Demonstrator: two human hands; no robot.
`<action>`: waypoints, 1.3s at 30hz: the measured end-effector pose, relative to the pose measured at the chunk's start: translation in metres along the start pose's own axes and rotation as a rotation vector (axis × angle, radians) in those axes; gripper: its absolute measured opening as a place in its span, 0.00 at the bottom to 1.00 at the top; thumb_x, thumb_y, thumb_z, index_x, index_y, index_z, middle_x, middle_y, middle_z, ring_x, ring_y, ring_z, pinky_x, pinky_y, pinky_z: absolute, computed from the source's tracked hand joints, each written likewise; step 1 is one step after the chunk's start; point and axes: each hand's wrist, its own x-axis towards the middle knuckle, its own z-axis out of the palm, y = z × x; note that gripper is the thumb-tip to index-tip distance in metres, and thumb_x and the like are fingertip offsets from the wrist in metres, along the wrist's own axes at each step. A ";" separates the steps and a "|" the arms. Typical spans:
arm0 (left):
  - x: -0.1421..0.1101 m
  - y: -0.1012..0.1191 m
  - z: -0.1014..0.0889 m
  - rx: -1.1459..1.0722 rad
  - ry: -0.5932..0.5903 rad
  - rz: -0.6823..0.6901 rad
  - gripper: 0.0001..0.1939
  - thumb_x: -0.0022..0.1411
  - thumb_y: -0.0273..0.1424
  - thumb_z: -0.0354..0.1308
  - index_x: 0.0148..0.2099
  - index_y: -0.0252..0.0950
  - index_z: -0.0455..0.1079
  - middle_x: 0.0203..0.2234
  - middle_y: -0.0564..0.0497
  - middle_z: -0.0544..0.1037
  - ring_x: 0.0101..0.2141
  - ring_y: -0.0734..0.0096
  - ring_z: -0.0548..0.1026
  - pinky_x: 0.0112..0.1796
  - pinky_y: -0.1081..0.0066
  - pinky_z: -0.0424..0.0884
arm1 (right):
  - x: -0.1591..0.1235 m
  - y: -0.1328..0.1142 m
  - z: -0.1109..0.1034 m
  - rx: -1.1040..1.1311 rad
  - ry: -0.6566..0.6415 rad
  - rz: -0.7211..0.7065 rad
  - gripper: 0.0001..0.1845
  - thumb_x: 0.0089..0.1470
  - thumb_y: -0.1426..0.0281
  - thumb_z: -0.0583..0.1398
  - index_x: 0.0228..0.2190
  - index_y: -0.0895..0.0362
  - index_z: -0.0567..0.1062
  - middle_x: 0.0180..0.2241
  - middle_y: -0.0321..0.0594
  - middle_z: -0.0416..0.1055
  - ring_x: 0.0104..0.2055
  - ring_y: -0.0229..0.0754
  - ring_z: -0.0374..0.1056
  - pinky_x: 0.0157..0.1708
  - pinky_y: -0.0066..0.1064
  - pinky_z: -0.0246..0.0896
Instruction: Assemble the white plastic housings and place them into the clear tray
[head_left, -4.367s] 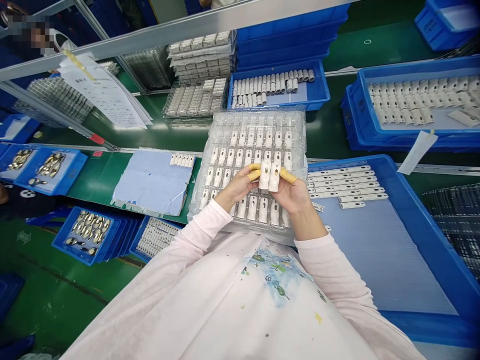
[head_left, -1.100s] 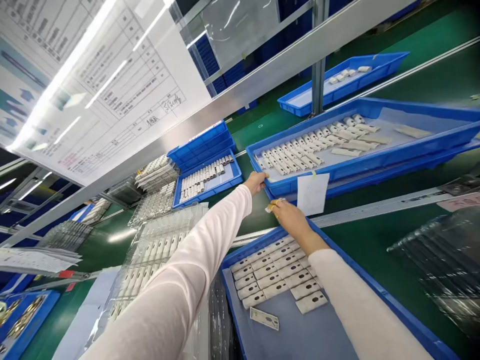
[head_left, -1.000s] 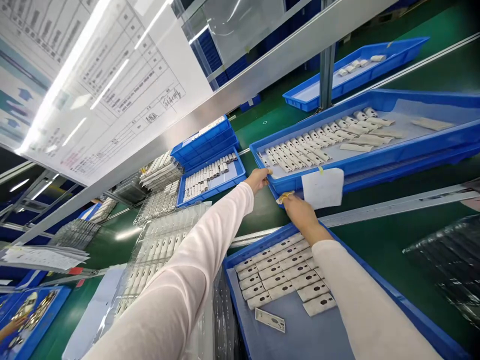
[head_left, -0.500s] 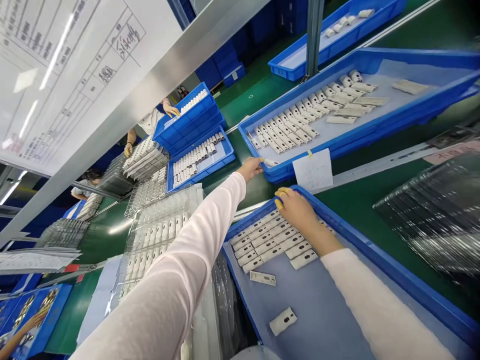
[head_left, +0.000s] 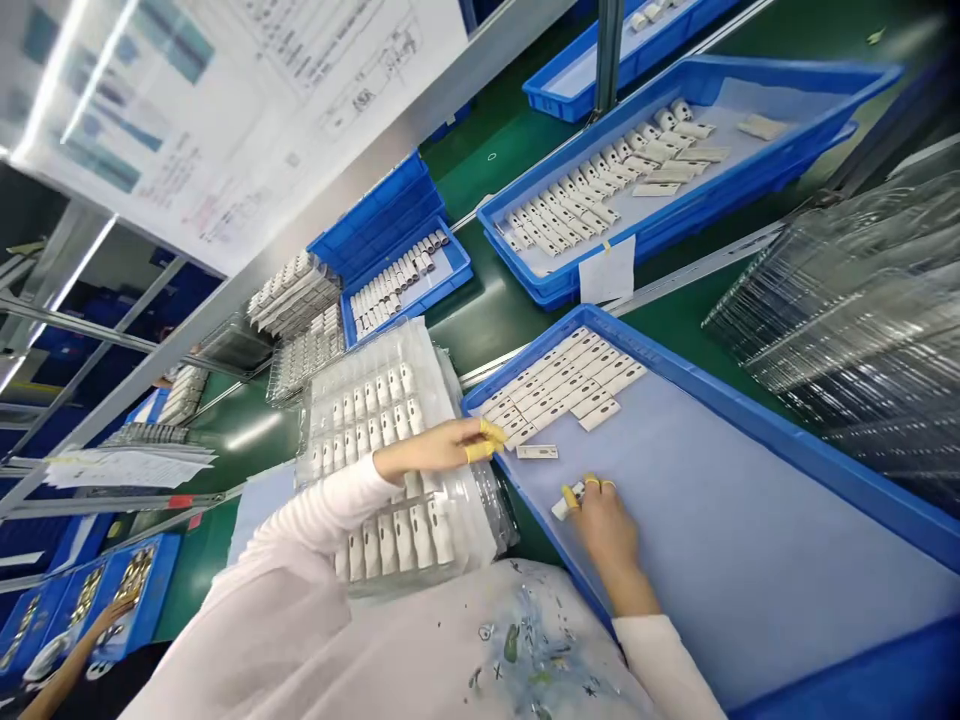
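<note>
The right hand (head_left: 609, 532), in yellow finger cots (head_left: 592, 482), pinches a small white piece (head_left: 568, 503) with dark holes between thumb and fingers, low on the liner of a blue plastic tray (head_left: 720, 425). The left hand (head_left: 439, 447), fingers together and holding nothing visible, stretches over a clear blister tray (head_left: 469, 520), its tips at the blue tray's left edge, beside a loose white piece (head_left: 536, 452) and rows of white pieces (head_left: 562, 378) along the far edge.

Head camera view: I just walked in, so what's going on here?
A person's right hand, in yellow finger cots, holds a small white part on the blue tray, beside rows of similar white parts. Their left hand is over a clear plastic tray of white parts. A co-worker's hand is at a tray of gold parts.
</note>
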 end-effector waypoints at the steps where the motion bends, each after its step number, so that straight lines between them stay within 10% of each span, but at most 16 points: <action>1: -0.020 -0.011 0.002 0.025 0.008 0.035 0.24 0.62 0.47 0.73 0.52 0.36 0.80 0.49 0.45 0.82 0.47 0.66 0.78 0.58 0.59 0.71 | 0.000 -0.006 0.003 -0.016 0.007 -0.007 0.20 0.71 0.66 0.57 0.57 0.66 0.72 0.53 0.64 0.74 0.49 0.54 0.76 0.45 0.39 0.70; 9: -0.121 -0.097 0.018 -0.106 0.270 0.146 0.37 0.59 0.64 0.66 0.53 0.36 0.77 0.45 0.43 0.81 0.41 0.66 0.78 0.51 0.60 0.75 | 0.034 -0.027 0.000 -0.067 0.039 -0.014 0.17 0.69 0.63 0.64 0.54 0.60 0.77 0.54 0.46 0.76 0.52 0.46 0.76 0.53 0.44 0.76; 19: -0.171 -0.157 0.045 -0.245 0.606 0.201 0.35 0.62 0.63 0.63 0.50 0.36 0.76 0.43 0.44 0.82 0.40 0.67 0.79 0.50 0.60 0.76 | 0.066 -0.051 -0.028 -0.235 -0.020 -0.142 0.23 0.69 0.61 0.65 0.60 0.58 0.74 0.58 0.48 0.74 0.51 0.46 0.77 0.51 0.43 0.79; 29: -0.160 -0.137 0.075 0.267 0.760 0.504 0.17 0.77 0.35 0.50 0.61 0.39 0.72 0.56 0.41 0.79 0.58 0.61 0.77 0.63 0.54 0.73 | 0.041 -0.111 -0.123 -0.361 0.134 -0.332 0.26 0.74 0.68 0.49 0.63 0.69 0.72 0.55 0.65 0.74 0.44 0.55 0.79 0.38 0.42 0.71; 34: -0.150 -0.106 0.064 0.209 0.942 0.640 0.29 0.76 0.48 0.53 0.70 0.38 0.62 0.65 0.34 0.70 0.66 0.52 0.70 0.70 0.43 0.65 | -0.025 -0.160 -0.165 -0.400 0.189 -0.779 0.22 0.72 0.62 0.55 0.62 0.48 0.74 0.58 0.48 0.76 0.39 0.45 0.78 0.29 0.32 0.64; 39: -0.164 -0.084 0.039 -0.537 0.341 0.375 0.29 0.71 0.57 0.57 0.58 0.39 0.67 0.45 0.44 0.80 0.42 0.63 0.82 0.48 0.56 0.81 | -0.086 -0.195 -0.194 -0.476 0.427 -1.311 0.21 0.67 0.77 0.54 0.55 0.50 0.77 0.49 0.42 0.80 0.25 0.35 0.69 0.20 0.29 0.49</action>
